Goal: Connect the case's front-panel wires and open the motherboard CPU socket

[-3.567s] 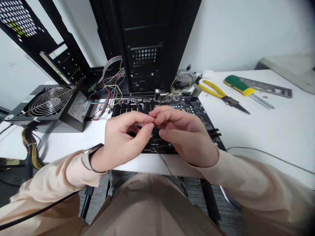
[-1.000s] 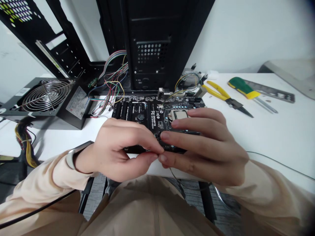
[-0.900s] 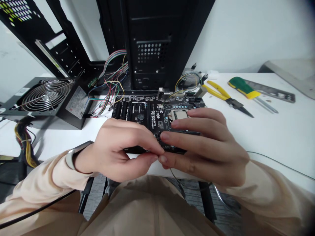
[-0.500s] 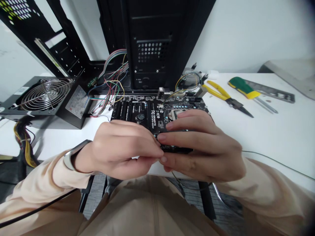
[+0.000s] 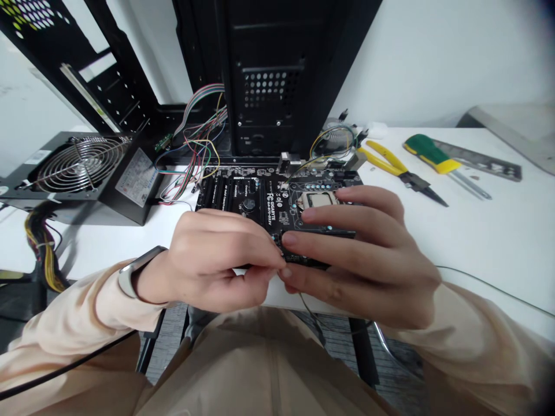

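A black motherboard [image 5: 271, 202] lies flat on the white table in front of the computer case, with a pale processor socket [image 5: 318, 200] on its right part. My left hand [image 5: 228, 260] is closed in a pinch at the board's near edge; what its fingertips hold is hidden. My right hand [image 5: 359, 254] reaches over the board's near right part, thumb and index fingertip close together beside the left fingertips, the other fingers spread over the board. Anything between them is too small to make out. A thin cable hangs below the right hand.
Behind the board stands a black computer case [image 5: 277, 34] with loose coloured wires [image 5: 202, 144]. A power supply [image 5: 87, 173] sits at the left. Yellow-handled pliers [image 5: 403, 173], a green and yellow screwdriver [image 5: 442, 162] and a metal strip [image 5: 481, 159] lie at the right.
My right hand has shifted slightly right, and its upper fingers have moved off the processor socket, which now shows more. The fingertips of both hands remain close together.
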The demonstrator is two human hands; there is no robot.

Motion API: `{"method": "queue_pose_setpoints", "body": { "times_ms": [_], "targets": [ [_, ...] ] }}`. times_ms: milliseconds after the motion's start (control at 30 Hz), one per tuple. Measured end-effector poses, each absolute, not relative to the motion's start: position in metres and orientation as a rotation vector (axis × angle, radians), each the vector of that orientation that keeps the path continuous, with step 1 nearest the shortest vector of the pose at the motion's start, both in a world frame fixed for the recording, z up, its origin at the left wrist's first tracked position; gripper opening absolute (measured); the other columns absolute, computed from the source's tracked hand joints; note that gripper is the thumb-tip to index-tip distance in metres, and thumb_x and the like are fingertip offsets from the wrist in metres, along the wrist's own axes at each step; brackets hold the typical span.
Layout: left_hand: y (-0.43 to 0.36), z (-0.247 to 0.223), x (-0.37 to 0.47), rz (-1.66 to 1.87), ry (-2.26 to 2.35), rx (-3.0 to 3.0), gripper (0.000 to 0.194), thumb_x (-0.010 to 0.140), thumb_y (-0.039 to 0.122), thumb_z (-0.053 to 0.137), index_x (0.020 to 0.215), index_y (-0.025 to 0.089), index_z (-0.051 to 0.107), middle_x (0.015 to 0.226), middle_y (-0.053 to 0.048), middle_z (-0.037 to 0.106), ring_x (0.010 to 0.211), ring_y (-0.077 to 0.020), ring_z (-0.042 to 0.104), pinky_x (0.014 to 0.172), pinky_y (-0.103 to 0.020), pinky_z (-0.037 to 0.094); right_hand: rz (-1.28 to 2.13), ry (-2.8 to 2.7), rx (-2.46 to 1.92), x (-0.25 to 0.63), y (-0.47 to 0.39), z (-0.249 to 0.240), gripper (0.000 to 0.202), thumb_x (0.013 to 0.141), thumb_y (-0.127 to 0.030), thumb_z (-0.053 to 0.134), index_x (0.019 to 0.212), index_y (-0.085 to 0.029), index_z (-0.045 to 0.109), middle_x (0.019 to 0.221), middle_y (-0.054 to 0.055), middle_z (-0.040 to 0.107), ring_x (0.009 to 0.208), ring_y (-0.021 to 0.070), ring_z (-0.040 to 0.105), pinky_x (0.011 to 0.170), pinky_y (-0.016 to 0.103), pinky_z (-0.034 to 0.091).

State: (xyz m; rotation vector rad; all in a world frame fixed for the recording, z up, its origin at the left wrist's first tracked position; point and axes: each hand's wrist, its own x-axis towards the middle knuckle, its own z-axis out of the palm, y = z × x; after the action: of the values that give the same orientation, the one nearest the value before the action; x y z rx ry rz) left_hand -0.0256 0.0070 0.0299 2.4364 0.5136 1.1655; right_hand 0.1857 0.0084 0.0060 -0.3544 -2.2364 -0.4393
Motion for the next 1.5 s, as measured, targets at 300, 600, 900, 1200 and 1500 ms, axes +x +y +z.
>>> {"method": "queue_pose_setpoints", "body": {
  "times_ms": [300,600,900,1200,1500],
  "targets": [
    [0.006,0.024,-0.026,1.219,0.504,2.528,0.019,0.074,0.007,0.055,0.075,0.025,0.062,0.065,0.0,0.07,0.057,-0.0131,0.067,0.055,-0.019,0.055,-0.426,-2.276,-0.36,0.191,0.004,0.008,0.014,0.079,-0.026,0.07,0.093,-0.032,0.069,0.092,-0.004,0.073,0.098,0.0174,0.063,0.097,0.04,0.043],
    [0.005,0.025,-0.026,1.17,0.523,2.368,0.015,0.073,0.007,0.056,0.072,0.021,0.062,0.061,-0.002,0.068,0.051,-0.0124,0.063,0.047,-0.017,0.049,-0.517,-2.237,-0.402,0.185,-0.001,0.009,0.019,0.081,-0.026,0.067,0.1,-0.032,0.066,0.092,-0.006,0.071,0.1,0.0163,0.061,0.097,0.041,0.042],
    [0.009,0.028,-0.028,1.198,0.419,2.443,0.019,0.069,0.006,0.058,0.073,0.022,0.067,0.062,-0.001,0.07,0.054,-0.0142,0.066,0.052,-0.02,0.053,-0.478,-2.299,-0.468,0.186,-0.001,0.009,0.016,0.089,-0.031,0.058,0.102,-0.037,0.065,0.095,-0.007,0.071,0.1,0.0132,0.061,0.098,0.039,0.043],
    [0.014,0.034,-0.031,1.081,0.366,2.579,0.019,0.07,0.007,0.059,0.073,0.024,0.067,0.064,-0.002,0.072,0.057,-0.0157,0.069,0.058,-0.021,0.055,-0.431,-2.279,-0.352,0.186,0.009,0.004,0.013,0.087,-0.031,0.06,0.096,-0.038,0.067,0.098,-0.009,0.072,0.099,0.0125,0.062,0.095,0.038,0.045],
    [0.01,0.025,-0.03,1.141,0.351,2.569,0.017,0.074,0.006,0.054,0.079,0.021,0.061,0.065,-0.002,0.069,0.06,-0.0141,0.066,0.058,-0.021,0.055,-0.456,-2.334,-0.402,0.188,0.001,0.009,0.017,0.087,-0.029,0.061,0.1,-0.039,0.065,0.1,-0.01,0.071,0.106,0.0112,0.059,0.102,0.036,0.041]
  ]
}}
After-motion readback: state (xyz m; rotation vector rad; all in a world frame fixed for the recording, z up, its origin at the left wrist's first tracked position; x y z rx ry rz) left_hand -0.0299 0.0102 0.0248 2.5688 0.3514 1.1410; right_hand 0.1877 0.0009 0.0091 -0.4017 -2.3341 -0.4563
